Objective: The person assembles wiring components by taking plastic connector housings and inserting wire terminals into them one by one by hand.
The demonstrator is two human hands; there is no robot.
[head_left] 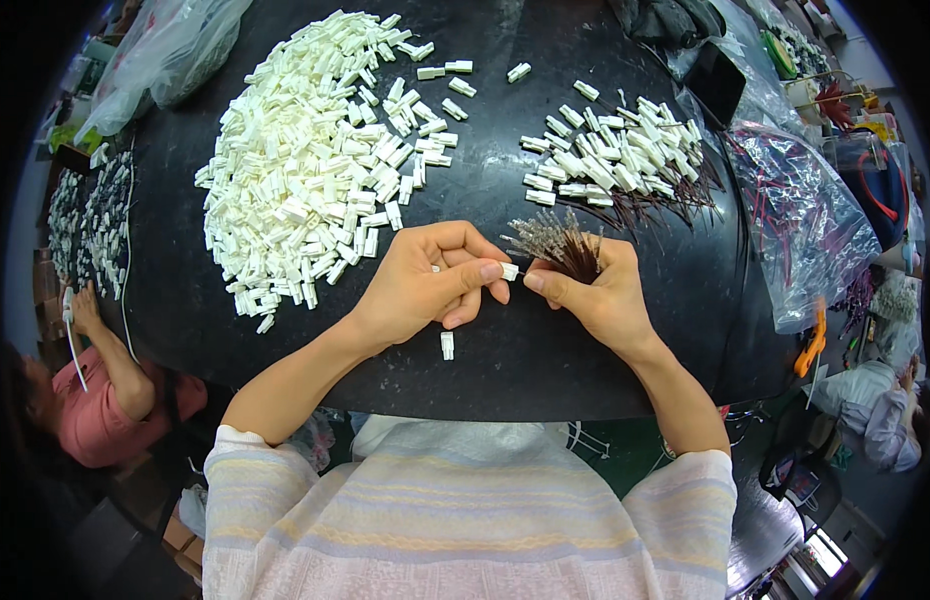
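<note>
Between thumb and fingers, my left hand (435, 272) pinches a small white plastic connector housing (509, 271). My right hand (597, 295) is closed round a bundle of dark wires with silvery crimped terminals (555, 240), which fan out to the upper left. Its thumb and finger meet close beside the housing; whether one wire tip is inside the housing is too small to tell. Another white piece shows partly among my left fingers. A single loose housing (447, 346) lies on the black table just below my left hand.
A large heap of white housings (305, 170) covers the table's left. Housings with brown wires attached (625, 155) are piled at the right. Clear plastic bags (785, 210), a dark phone-like slab (715, 85) and orange-handled scissors (811, 342) lie along the right edge. Other people sit at both sides.
</note>
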